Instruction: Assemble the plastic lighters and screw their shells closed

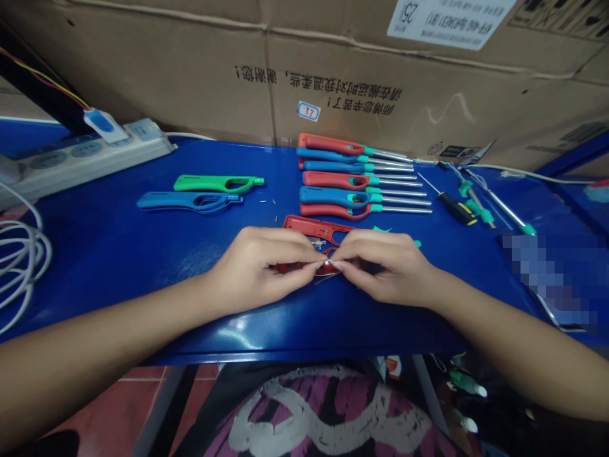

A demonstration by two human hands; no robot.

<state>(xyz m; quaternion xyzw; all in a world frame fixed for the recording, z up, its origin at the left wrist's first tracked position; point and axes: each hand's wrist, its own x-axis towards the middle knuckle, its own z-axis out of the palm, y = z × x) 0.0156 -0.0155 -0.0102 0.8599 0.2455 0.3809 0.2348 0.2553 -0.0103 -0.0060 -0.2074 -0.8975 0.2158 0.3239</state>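
My left hand (271,263) and my right hand (387,266) meet over the blue table, fingertips nearly touching. Both pinch a tiny white piece (327,262) on what looks like a thin wire; its exact kind is too small to make out. Just beyond them lies an opened red lighter shell half (311,224), with a small metal part (318,242) beside it. More red casing shows under the fingers, partly hidden by them. A bit of teal plastic (382,229) lies behind my right hand.
Several red and blue long-nosed lighters (333,181) lie in a row at the back. Green (214,183) and blue (183,202) handles are left of them. A black-yellow screwdriver (457,208) and metal tubes (504,209) lie right. A power strip (85,155) and cardboard box (190,76) border the table.
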